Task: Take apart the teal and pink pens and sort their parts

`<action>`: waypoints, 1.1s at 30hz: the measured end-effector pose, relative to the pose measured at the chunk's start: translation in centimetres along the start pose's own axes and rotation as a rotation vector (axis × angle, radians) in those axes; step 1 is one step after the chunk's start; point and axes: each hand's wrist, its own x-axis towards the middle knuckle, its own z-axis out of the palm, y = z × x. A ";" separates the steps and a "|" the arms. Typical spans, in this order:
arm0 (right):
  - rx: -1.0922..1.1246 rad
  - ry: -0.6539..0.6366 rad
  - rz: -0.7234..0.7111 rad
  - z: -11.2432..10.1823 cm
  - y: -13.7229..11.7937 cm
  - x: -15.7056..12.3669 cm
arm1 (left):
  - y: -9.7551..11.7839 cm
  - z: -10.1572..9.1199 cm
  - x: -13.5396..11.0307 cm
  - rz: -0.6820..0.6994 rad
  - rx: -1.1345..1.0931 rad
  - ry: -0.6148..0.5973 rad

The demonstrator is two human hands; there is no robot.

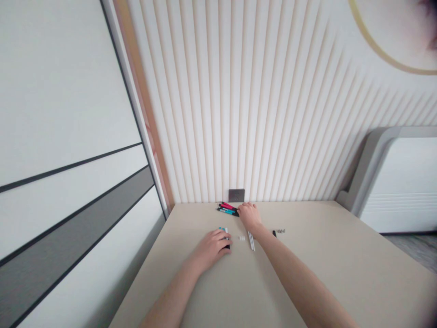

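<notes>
My left hand [213,246] rests low over small pen parts on the table, its fingers bent and spread apart. Blue-and-white pieces [223,229] stick out beyond its fingers, and a black piece [227,246] shows by its thumb; the rest is covered. Farther off, my right hand [250,216] has its fingers closed at the near end of a bunch of pens [227,208], pink, blue and black. Its fingertips hide the pen ends. Under the right wrist lie thin white refills [251,241]. Small white pieces [241,238] sit between the hands.
Right of my right forearm lie a black piece [274,233] and several small metallic bits [281,231]. A dark wall socket [236,195] is just behind the beige table [307,264]. A white cabinet [68,114] borders the left side, and a padded headboard [403,182] stands at right.
</notes>
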 end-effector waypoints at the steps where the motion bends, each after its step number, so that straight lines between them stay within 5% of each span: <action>1: 0.018 0.014 0.009 -0.3 0.0 -0.1 | 0.1 -0.1 0.0 -0.006 0.006 -0.007; 6: 0.139 0.056 0.011 -2.2 0.8 -2.9 | 1.1 -1.4 0.0 -0.016 0.037 0.059; 12: 0.478 0.150 -0.143 -3.2 2.8 -11.2 | 2.9 -2.9 0.2 0.065 0.093 0.304; 15: 0.597 0.117 -0.119 -3.5 2.8 -13.9 | 3.3 -2.7 0.4 0.078 0.111 0.306; 26: 0.617 -0.064 -0.006 -3.5 3.4 -13.6 | 3.3 -2.1 0.7 0.146 0.054 0.197; 33: 0.582 0.005 -0.080 -3.8 3.6 -13.6 | 3.4 -2.0 0.8 0.096 0.011 0.182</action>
